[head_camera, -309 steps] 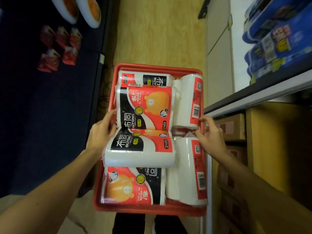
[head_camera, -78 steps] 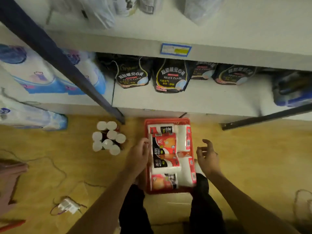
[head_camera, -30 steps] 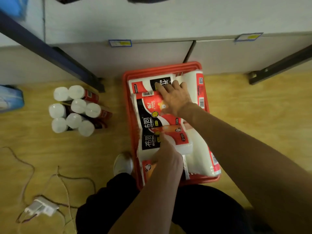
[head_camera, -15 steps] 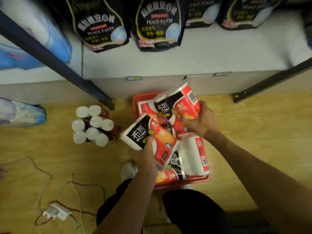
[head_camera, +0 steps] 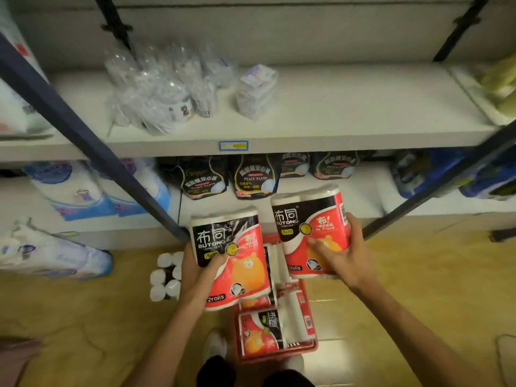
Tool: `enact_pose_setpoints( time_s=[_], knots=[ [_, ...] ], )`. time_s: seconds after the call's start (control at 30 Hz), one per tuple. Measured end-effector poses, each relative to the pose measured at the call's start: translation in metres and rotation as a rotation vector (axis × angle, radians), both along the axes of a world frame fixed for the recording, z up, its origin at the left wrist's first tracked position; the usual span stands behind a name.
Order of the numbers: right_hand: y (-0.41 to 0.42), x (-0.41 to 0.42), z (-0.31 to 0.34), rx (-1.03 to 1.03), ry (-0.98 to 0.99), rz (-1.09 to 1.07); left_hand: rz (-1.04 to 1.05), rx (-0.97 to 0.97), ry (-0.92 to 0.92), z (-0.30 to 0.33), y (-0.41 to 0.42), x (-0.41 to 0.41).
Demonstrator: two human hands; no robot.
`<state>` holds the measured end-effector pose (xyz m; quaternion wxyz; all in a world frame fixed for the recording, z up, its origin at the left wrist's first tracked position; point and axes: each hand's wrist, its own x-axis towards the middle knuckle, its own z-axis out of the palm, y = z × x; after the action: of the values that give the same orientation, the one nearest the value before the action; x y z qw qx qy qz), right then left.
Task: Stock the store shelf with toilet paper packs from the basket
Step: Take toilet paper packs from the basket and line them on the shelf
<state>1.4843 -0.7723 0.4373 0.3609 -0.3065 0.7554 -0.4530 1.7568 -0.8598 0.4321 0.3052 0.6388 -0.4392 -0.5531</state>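
Two packs now lifted clear of the basket [head_camera: 314, 346], where half a second ago both were only just rising from it. View raised too, onto the bare stretch of the upper shelf [head_camera: 349, 107]. Points to placing next.

Left hand [head_camera: 195, 270] closed around the left pack [head_camera: 230, 261]; right hand [head_camera: 344, 258] closed around the right pack [head_camera: 310, 233]. Both upright, held apart, below the shelf edge. Soft two-roll wraps, red and black, orange bear print. More packs left in the basket.
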Motion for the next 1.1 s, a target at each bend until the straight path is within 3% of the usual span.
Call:
enact_pose_setpoints(
  time_s=[0.3,1.1],
  knots=[
    [0.020,-0.010,0.123,-0.150,0.083,-0.010,-0.146,-0.201,0.111,0.130,-0.005,-0.021],
    [-0.024,-0.005,0.399,-0.706,0.201,-0.387,-0.359,-0.656,0.553,0.428,-0.130,-0.047]
  ],
)
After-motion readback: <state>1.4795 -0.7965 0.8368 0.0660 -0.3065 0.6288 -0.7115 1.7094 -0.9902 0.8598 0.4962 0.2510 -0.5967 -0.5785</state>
